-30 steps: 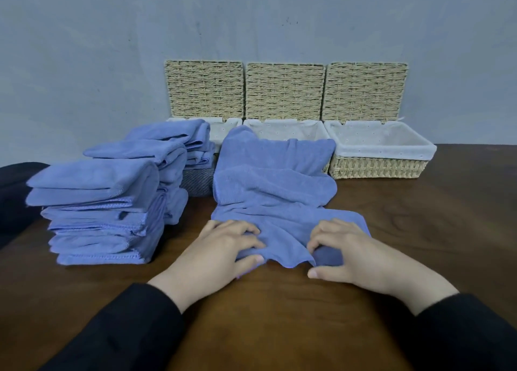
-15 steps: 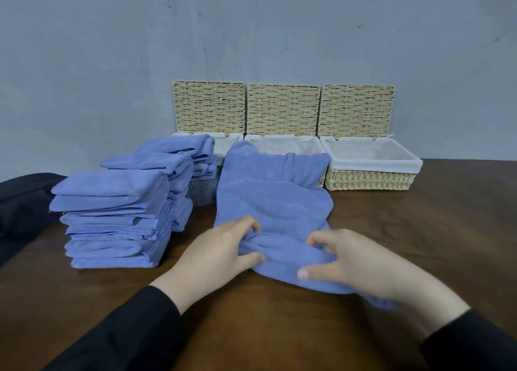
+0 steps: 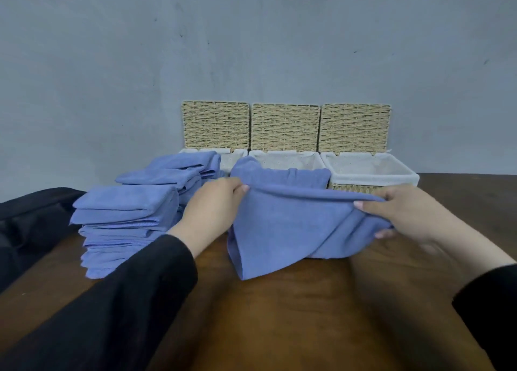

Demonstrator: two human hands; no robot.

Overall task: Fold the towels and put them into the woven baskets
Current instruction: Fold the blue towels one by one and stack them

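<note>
- A dark brown wooden table (image 3: pixel 279 314) is set against a plain grey-blue wall (image 3: pixel 251 49).
- Three woven baskets are lined up at the back of the table, side by side, each with its lid raised against the wall and a white fabric liner: the left basket (image 3: pixel 232 158), the middle basket (image 3: pixel 285 161) and the right basket (image 3: pixel 369 172).
- A blue towel (image 3: pixel 285 231) is held up off the table in front of the middle basket, its upper edge stretched between both hands and its lower corner hanging down to the tabletop; its far part is draped at the front rim of the middle basket.
- The towel's upper left corner is pinched by the left hand (image 3: pixel 212 205), fingers curled round the cloth.
- The right end of the same edge is gripped by the right hand (image 3: pixel 397 214), with the cloth bunched under its fingers.
- Stacks of folded blue towels (image 3: pixel 126 222) are piled to the left, reaching back in front of the left basket.
- Black sleeves (image 3: pixel 126 300) are worn on both arms.
- Dark fabric (image 3: pixel 33 217) is seen at the far left edge.
</note>
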